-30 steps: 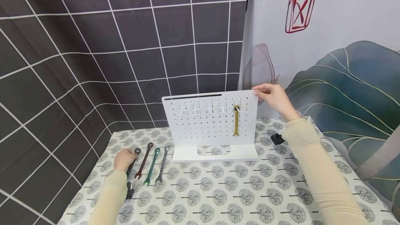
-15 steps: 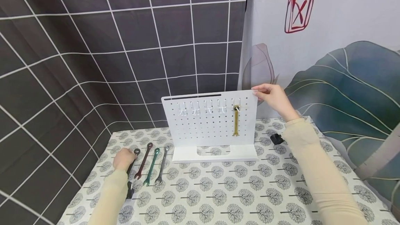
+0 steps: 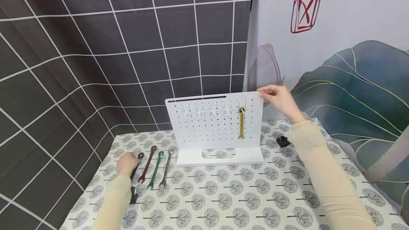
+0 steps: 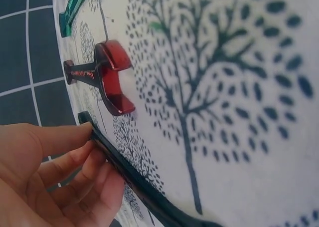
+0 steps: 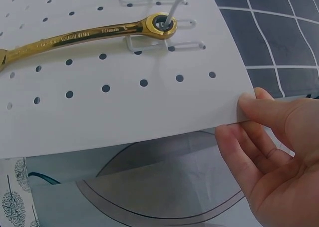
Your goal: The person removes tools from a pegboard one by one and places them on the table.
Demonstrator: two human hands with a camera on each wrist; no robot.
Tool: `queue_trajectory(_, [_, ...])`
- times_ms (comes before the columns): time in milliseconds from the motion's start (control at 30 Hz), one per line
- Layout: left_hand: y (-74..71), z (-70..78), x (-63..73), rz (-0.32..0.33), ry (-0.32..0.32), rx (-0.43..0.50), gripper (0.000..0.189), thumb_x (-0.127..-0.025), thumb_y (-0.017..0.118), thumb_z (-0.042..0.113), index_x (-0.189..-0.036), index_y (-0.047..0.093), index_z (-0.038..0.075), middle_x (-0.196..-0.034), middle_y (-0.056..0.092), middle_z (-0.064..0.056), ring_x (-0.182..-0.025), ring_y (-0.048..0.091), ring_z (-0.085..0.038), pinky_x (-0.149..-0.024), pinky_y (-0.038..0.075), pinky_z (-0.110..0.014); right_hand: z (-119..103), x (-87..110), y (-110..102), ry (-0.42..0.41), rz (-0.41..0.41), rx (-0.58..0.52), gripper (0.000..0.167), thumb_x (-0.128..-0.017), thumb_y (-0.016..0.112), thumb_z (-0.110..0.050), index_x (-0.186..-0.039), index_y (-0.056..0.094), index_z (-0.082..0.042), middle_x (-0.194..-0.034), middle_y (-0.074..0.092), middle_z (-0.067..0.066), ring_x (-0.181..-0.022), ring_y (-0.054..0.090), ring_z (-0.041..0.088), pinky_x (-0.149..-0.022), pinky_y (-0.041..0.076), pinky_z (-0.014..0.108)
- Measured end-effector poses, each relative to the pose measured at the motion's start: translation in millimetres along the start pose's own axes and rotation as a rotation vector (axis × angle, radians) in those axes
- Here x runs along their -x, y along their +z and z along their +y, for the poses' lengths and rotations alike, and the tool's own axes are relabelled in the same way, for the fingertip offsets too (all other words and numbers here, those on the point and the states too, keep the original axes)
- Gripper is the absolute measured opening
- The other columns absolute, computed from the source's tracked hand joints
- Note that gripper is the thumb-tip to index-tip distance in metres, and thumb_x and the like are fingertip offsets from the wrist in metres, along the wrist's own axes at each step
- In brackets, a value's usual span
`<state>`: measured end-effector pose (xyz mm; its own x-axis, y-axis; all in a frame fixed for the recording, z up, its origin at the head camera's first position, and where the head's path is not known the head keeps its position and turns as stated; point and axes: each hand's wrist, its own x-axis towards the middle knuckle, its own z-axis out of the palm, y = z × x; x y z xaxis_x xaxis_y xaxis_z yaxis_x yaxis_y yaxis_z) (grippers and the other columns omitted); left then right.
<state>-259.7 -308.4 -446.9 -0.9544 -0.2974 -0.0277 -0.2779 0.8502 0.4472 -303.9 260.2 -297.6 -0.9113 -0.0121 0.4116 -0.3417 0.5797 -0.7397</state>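
Observation:
In the head view my left hand is at the table's left side, on a black combination wrench. The left wrist view shows thumb and fingers pinching this dark wrench along its shaft. To its right lie a red wrench, a green wrench and a silver wrench. My right hand pinches the upper right corner of a white pegboard, thumb in front and fingers behind. A gold 10mm wrench hangs by its ring end from the rightmost hook.
Several wire hooks with nothing on them line the board's upper part. The board stands on a white base. A black clip-like object lies right of it, another dark piece beside my left sleeve. Gridded dark curtain hangs behind.

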Motion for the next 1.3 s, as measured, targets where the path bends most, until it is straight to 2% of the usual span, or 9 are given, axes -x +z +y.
queue_trajectory(200, [0.3,-7.6,-3.8,-0.019,0.02,0.046,0.027,-0.091,0.067,0.015,-0.096,0.066,-0.011,-0.081,0.066,-0.019,-0.069,0.059,-0.026,-0.059,0.048,-0.036,-2.1,1.1,-1.4,0.003,-0.008,-0.006,0.029,-0.098,0.068,-0.017,-0.121,0.069,0.001,-0.108,0.072,0.022,-0.075,0.065,-0.003,-0.073,0.054,0.014])
queue_trajectory(433, [-0.1,-8.3,-6.1,0.001,0.022,0.106,0.032,-0.094,0.064,0.018,-0.109,0.064,-0.011,-0.099,0.066,-0.026,-0.079,0.06,-0.031,-0.071,0.05,-0.045,-3.3,3.3,-2.6,-0.009,-0.027,-0.01,0.031,-0.098,0.068,-0.019,-0.122,0.069,0.002,-0.109,0.071,0.025,-0.083,0.071,0.012,-0.074,0.055,0.013])
queue_trajectory(567, [0.2,-5.6,-6.9,0.011,0.047,0.17,0.032,-0.095,0.063,0.018,-0.112,0.064,-0.01,-0.104,0.065,-0.028,-0.081,0.06,-0.031,-0.071,0.051,-0.042,-3.1,3.2,-2.3,-0.011,-0.023,-0.01,0.031,-0.098,0.068,-0.019,-0.121,0.069,0.002,-0.108,0.071,0.024,-0.08,0.07,0.009,-0.074,0.055,0.014])
queue_trajectory(733, [-2.6,4.6,-5.4,-0.007,0.086,0.234,0.033,-0.096,0.062,0.016,-0.116,0.063,-0.01,-0.1,0.067,-0.025,-0.076,0.064,-0.027,-0.063,0.054,-0.033,-3.1,2.7,-2.4,-0.017,-0.02,-0.016,0.031,-0.098,0.068,-0.018,-0.121,0.069,0.002,-0.109,0.071,0.024,-0.081,0.07,0.01,-0.073,0.054,0.012])
queue_trajectory(867, [-3.6,14.3,-4.5,-0.045,0.104,0.272,0.034,-0.098,0.061,0.016,-0.121,0.062,-0.009,-0.098,0.067,-0.023,-0.073,0.065,-0.025,-0.066,0.059,-0.034,-3.3,2.7,-2.7,-0.019,-0.026,-0.019,0.032,-0.098,0.068,-0.019,-0.122,0.068,0.002,-0.109,0.071,0.025,-0.083,0.071,0.013,-0.074,0.055,0.013])
queue_trajectory(1033, [-3.3,23.7,-5.2,-0.08,0.125,0.305,0.033,-0.099,0.059,0.016,-0.124,0.061,-0.007,-0.098,0.067,-0.023,-0.071,0.065,-0.027,-0.067,0.059,-0.035,-3.6,3.4,-2.9,-0.011,-0.03,-0.028,0.032,-0.098,0.068,-0.018,-0.122,0.068,0.003,-0.11,0.071,0.025,-0.081,0.069,0.007,-0.074,0.055,0.014])
queue_trajectory(1200, [-5.4,35.4,0.1,-0.081,0.187,0.295,0.032,-0.099,0.06,0.014,-0.122,0.061,-0.008,-0.103,0.068,-0.026,-0.079,0.069,-0.033,-0.064,0.058,-0.031,-4.7,3.8,-3.1,-0.008,-0.03,-0.025,0.032,-0.099,0.068,-0.019,-0.123,0.068,0.002,-0.11,0.07,0.025,-0.08,0.069,0.005,-0.074,0.055,0.013])
queue_trajectory(1300, [-5.5,41.8,4.2,-0.09,0.206,0.314,0.033,-0.098,0.062,0.014,-0.123,0.061,-0.008,-0.108,0.067,-0.027,-0.085,0.069,-0.036,-0.067,0.059,-0.033,-4.9,3.3,-3.0,-0.01,-0.029,-0.021,0.032,-0.099,0.068,-0.019,-0.123,0.068,0.002,-0.11,0.07,0.025,-0.081,0.069,0.007,-0.073,0.054,0.013])
